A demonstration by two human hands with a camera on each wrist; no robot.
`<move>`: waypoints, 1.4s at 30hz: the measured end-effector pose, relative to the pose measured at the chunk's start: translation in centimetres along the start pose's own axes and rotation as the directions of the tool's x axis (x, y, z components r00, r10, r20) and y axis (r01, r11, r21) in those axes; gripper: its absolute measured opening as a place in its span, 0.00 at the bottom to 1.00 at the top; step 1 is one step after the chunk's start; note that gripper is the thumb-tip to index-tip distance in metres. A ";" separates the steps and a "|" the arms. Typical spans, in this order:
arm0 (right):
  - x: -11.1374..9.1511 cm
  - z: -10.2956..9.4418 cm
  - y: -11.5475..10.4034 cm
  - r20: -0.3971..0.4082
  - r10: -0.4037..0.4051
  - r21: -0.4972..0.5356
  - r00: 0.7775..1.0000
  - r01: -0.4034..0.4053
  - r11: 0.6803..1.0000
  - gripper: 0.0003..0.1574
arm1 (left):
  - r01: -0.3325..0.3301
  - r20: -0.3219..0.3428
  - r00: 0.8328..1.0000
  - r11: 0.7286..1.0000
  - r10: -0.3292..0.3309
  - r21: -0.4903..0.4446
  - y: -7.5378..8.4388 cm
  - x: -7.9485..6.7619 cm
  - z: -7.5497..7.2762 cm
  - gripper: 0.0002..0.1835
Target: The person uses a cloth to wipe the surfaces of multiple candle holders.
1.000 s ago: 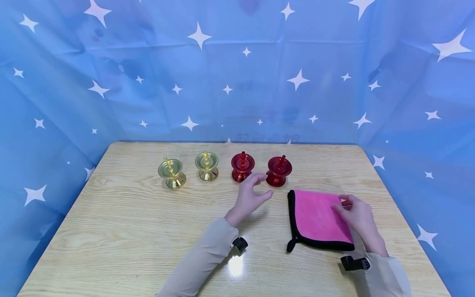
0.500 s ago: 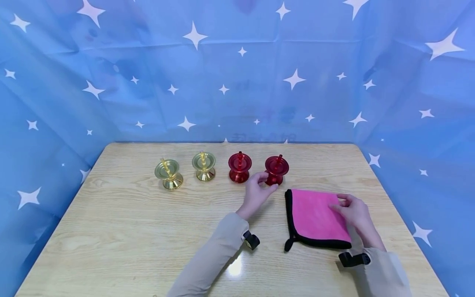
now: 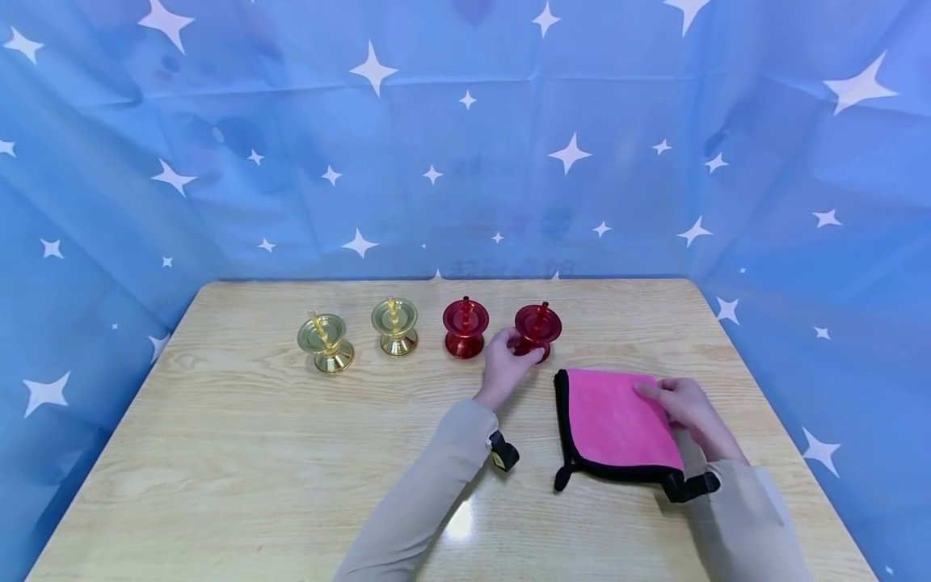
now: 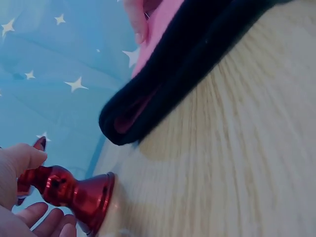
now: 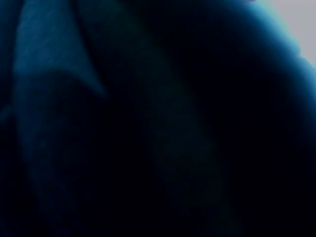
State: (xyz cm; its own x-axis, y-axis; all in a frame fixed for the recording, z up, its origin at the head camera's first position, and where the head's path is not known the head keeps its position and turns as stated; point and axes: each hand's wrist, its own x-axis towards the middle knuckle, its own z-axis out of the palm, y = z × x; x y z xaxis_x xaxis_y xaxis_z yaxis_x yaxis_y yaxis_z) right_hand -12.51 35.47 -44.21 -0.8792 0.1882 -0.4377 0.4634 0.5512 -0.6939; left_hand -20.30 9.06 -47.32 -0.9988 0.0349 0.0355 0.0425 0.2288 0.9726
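My left hand (image 3: 505, 364) has its thumb and fingers round a shiny red candle holder (image 3: 538, 323), the rightmost of the row, its base on the table. In the left wrist view that red candle holder (image 4: 94, 197) shows its flared base, with the thumb on one side of its neck and the fingertips on the other. My right hand (image 3: 687, 408) pinches the upper right part of a folded pink cloth (image 3: 614, 420) with black edging, thumb on top and the other fingers mostly hidden beneath. Dark, blurred fabric folds (image 5: 59, 98) fill the right wrist view.
Left of the held one stands another red candle holder (image 3: 465, 323). Farther left are two gold ones, a nearer-middle gold candle holder (image 3: 396, 327) and an outer gold candle holder (image 3: 325, 343). The wooden table (image 3: 254, 469) meets a blue star-patterned curtain (image 3: 465, 202).
My left hand has moved up and right to the rightmost red candle holder and closed round it. My right hand stays at the cloth, its wrist now closer to the cloth's lower corner.
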 end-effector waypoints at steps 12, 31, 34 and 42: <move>0.1 0.2 0.9 -0.047 -0.091 0.038 0.995 0.093 0.995 0.18 | -0.012 -0.018 1.000 0.984 0.015 0.176 -1.0 1.6 0.4 0.20; 0.0 0.2 0.4 -0.075 -0.116 0.076 0.990 0.122 0.990 0.17 | -0.196 -0.048 0.974 0.924 0.223 0.327 -1.8 2.1 1.3 0.14; -0.4 0.4 0.3 -0.140 -0.176 0.033 0.974 0.183 0.983 0.21 | -0.208 -0.046 0.972 0.936 0.229 0.283 -1.9 1.9 1.1 0.12; -3.1 1.2 -1.7 -0.389 -0.217 0.047 0.896 0.254 0.966 0.21 | -0.171 0.015 0.985 0.980 0.171 0.102 -1.5 0.8 0.1 0.12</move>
State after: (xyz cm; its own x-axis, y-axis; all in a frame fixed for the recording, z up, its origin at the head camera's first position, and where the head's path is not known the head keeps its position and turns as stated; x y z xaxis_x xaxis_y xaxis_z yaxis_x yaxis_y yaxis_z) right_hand -10.43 32.99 -42.40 -0.9308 0.3651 -0.0195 0.2297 0.5424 -0.8081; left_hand -21.15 8.83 -48.80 -0.9764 0.0878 0.1975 0.2154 0.3178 0.9234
